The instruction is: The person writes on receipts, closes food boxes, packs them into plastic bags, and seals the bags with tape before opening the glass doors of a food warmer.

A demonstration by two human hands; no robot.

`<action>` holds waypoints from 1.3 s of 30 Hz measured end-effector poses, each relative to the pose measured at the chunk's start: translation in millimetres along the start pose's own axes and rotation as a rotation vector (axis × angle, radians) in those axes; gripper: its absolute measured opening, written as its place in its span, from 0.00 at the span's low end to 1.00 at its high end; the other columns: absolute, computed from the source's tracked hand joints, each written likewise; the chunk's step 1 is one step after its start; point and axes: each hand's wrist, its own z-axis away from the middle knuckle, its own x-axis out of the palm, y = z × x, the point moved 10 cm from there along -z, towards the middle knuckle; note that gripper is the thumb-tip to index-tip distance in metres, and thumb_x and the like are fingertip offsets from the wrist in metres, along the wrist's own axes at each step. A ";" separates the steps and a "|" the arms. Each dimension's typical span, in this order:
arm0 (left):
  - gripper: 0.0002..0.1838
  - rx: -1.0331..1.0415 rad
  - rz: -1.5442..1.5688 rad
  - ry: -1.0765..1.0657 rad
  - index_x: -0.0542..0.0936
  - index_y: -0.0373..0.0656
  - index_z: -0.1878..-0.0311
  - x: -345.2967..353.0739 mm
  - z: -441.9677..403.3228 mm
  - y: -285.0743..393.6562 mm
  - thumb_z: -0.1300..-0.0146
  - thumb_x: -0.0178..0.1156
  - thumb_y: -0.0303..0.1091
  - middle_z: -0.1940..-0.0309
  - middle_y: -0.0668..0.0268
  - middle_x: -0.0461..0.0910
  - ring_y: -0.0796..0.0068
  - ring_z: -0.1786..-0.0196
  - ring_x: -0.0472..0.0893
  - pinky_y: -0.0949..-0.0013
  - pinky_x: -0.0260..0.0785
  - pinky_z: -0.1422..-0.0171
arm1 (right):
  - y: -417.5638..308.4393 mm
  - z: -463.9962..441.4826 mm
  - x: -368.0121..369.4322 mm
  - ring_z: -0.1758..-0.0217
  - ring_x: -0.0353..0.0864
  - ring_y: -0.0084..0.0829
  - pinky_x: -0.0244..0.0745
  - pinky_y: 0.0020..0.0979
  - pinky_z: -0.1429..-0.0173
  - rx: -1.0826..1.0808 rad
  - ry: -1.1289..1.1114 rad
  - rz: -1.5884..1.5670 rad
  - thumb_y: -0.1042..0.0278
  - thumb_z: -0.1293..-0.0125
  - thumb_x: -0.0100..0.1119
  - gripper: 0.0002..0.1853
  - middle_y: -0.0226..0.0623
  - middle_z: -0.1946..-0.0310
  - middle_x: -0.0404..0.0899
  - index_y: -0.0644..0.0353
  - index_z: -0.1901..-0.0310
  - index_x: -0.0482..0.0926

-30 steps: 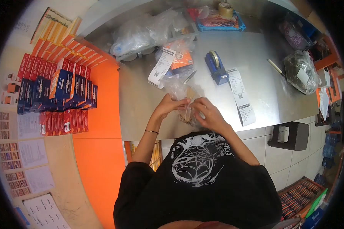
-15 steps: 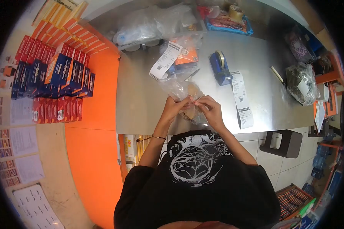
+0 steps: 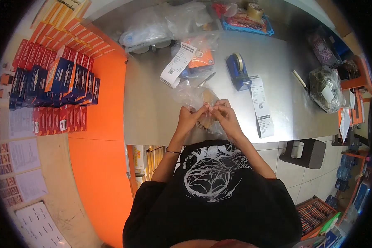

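Observation:
A clear plastic bag (image 3: 189,96) with brownish contents lies at the front edge of the metal table. My left hand (image 3: 191,118) pinches the bag from the left, thumb and finger together. From the right, my right hand (image 3: 225,115) pinches it too, and the fingertips of both hands meet over the bag. What exactly sits between the fingertips is too small to tell. Just beyond the bag are a pen (image 3: 207,79), a printed receipt (image 3: 178,65) and an orange box in plastic (image 3: 201,58).
A blue tape dispenser (image 3: 238,72) and a long receipt (image 3: 261,106) lie right of my hands. Farther right are a marker (image 3: 300,80) and a wrapped dark bundle (image 3: 326,90). A blue basket (image 3: 247,28) stands at the back. Stacked boxes (image 3: 53,78) are at the left.
My hands have stayed on the bag, and their fingertips have come closer together than a second ago. The whole view has shifted slightly.

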 end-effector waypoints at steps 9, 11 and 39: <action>0.10 0.047 0.042 -0.047 0.78 0.35 0.60 4.5 0.9 3.9 0.42 0.64 0.30 0.67 0.65 0.81 0.78 0.65 0.81 0.75 0.76 0.62 | -8.0 0.7 -0.6 0.59 0.62 0.22 0.61 0.21 0.57 -0.029 0.010 0.140 0.61 0.37 0.60 0.12 0.29 0.65 0.63 0.61 0.72 0.81; 0.10 0.100 0.001 -0.039 0.78 0.35 0.60 2.7 -0.5 3.9 0.42 0.63 0.30 0.67 0.65 0.80 0.78 0.65 0.81 0.75 0.76 0.62 | -6.8 0.7 -0.8 0.60 0.63 0.21 0.61 0.21 0.58 -0.027 0.005 0.135 0.61 0.37 0.61 0.12 0.29 0.65 0.63 0.62 0.72 0.81; 0.17 0.375 -0.520 -0.103 0.77 0.38 0.53 4.0 4.3 11.9 0.43 0.64 0.37 0.59 0.64 0.79 0.74 0.56 0.78 0.69 0.70 0.51 | -15.0 -8.6 -10.9 0.62 0.70 0.20 0.70 0.21 0.60 0.014 -0.009 0.173 0.71 0.43 0.66 0.06 0.31 0.58 0.65 0.64 0.67 0.81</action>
